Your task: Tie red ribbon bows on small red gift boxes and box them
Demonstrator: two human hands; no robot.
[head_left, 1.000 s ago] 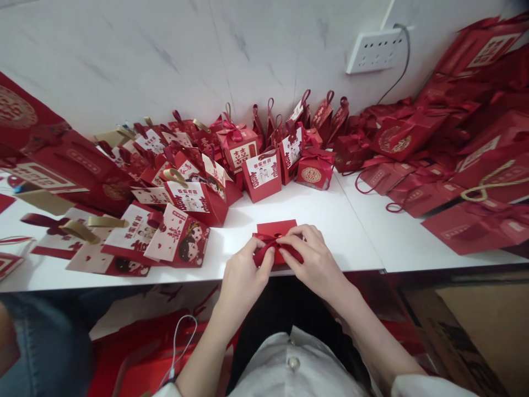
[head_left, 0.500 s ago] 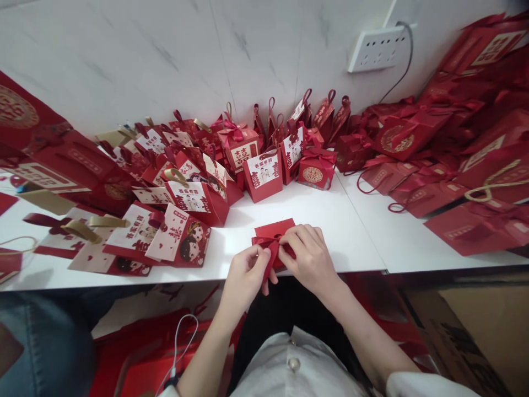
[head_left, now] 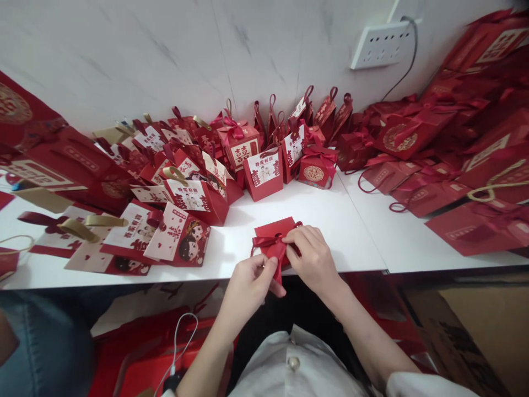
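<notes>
A small red box [head_left: 270, 227] lies at the front edge of the white table, with a red ribbon [head_left: 276, 249] tied in loops over its top. My left hand [head_left: 254, 275] pinches a hanging part of the ribbon between thumb and fingers, at the near side of the box. On the right, my right hand [head_left: 309, 251] holds the ribbon near its knot with closed fingertips. Part of the box is hidden under the hands and ribbon.
Decorated boxes [head_left: 264, 173] crowd the back and left of the white table [head_left: 351, 242]. A heap of red boxes [head_left: 475, 226] fills the right side. A socket strip [head_left: 380, 47] is on the wall. Someone's denim-clad leg [head_left: 45, 342] is at lower left.
My left hand has moved slightly down and right, pulling the ribbon lower. The ribbon's loops now spread visibly to both sides of the knot. My right hand stays near the knot.
</notes>
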